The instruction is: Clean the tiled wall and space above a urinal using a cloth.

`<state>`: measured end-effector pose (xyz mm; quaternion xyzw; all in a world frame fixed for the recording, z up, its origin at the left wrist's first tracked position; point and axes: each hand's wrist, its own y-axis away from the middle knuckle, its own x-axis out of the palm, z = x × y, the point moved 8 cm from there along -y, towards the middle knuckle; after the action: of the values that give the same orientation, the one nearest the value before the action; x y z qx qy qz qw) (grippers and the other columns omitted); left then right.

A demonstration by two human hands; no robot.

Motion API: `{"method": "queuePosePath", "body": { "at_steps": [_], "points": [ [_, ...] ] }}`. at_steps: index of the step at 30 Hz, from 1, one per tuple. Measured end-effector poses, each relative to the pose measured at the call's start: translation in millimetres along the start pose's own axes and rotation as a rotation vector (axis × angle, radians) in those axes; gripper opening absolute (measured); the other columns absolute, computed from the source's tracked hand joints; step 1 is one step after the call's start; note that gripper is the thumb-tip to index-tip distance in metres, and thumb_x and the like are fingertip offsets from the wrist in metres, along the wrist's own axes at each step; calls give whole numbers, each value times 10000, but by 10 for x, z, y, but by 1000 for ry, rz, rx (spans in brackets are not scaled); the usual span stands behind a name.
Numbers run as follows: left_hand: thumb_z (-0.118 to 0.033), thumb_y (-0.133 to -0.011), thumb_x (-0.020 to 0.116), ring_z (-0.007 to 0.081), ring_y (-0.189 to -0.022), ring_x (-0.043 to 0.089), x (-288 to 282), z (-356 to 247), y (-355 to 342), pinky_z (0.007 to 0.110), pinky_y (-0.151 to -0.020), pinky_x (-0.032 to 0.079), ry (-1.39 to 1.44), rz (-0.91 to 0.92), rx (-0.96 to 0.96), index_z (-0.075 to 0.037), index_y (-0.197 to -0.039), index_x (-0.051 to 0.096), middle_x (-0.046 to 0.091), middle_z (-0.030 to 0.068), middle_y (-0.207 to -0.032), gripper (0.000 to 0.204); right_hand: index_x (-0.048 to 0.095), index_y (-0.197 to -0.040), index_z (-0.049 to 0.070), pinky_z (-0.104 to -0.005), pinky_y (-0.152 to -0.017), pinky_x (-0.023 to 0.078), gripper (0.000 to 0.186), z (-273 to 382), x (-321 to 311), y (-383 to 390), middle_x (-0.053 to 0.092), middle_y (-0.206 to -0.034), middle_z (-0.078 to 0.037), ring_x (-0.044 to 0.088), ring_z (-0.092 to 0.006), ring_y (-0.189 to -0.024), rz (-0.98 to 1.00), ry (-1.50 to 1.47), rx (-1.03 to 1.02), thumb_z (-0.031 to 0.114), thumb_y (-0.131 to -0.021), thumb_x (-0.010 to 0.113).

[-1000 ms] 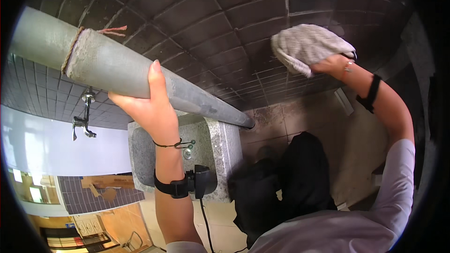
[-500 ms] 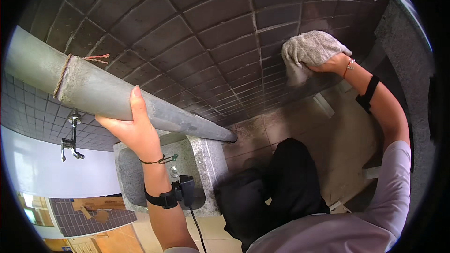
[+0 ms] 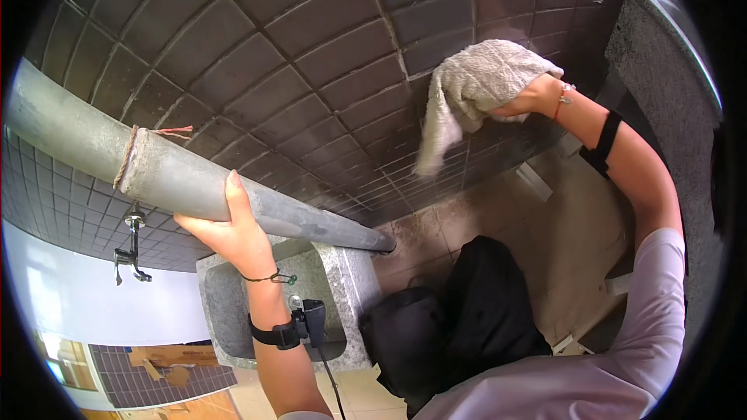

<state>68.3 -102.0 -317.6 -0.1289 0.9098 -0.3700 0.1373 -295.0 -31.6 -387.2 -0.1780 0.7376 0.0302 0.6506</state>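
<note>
My left hand is wrapped round a long grey pipe that runs diagonally to the floor; a string is tied round the pipe's upper part. My right hand grips a beige-grey cloth at the dark tiled wall, with a loose, slightly blurred end hanging down. The cloth hides most of my right fingertips, and I cannot tell whether it touches the tiles.
A speckled stone sink lies under my left forearm, and a chrome tap is on the wall beside it. A stone slab edge stands at the right. My dark-clad legs are over the tan floor.
The cloth in my right hand moved right and down, then back left and slightly up, its end now hanging lower. The view has shifted; my left hand stays on the pipe.
</note>
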Motion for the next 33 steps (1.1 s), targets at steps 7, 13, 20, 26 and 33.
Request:
{"method": "queuePosePath", "body": {
  "at_steps": [7,13,20,26,33],
  "points": [
    [-186,-838,651,258,-1112,466,-19,38,-2,369,-967,363,-19,21,22,80,-1271,285,425,201,-1231,626,510,-1238,106,-352,-1018,361,431,695,-144,-542,514,-1265,-109,475,-246,-1182,-371,-214,-187,323,-865,514],
    [-157,-812,677,262,-1079,470,-58,62,-11,380,-945,385,2,19,38,56,-1249,279,420,197,-1189,628,516,-1226,118,-366,-970,398,406,332,-170,-212,565,-1180,-92,515,-261,-1116,-177,-157,15,297,-861,513],
    [-164,-807,684,263,-1077,465,-73,24,-7,385,-940,383,29,0,31,59,-1219,297,421,201,-1173,608,567,-1082,49,-428,-937,407,346,578,-331,-465,569,-1102,-162,532,-342,-1045,-397,185,121,249,-812,485],
    [-174,-798,698,263,-1042,488,8,36,11,380,-913,403,-8,19,68,64,-1202,314,436,197,-1154,606,577,-1066,37,-451,-881,434,372,816,43,-230,575,-1075,-187,556,-352,-976,-732,-32,85,201,-734,550],
    [-217,-838,660,254,-1061,492,-24,30,-30,370,-927,397,-63,-43,79,89,-1210,347,462,202,-1177,574,605,-1045,125,-413,-779,469,301,557,-369,-536,614,-973,-121,587,-304,-863,-658,196,156,277,-795,530]
  ]
}}
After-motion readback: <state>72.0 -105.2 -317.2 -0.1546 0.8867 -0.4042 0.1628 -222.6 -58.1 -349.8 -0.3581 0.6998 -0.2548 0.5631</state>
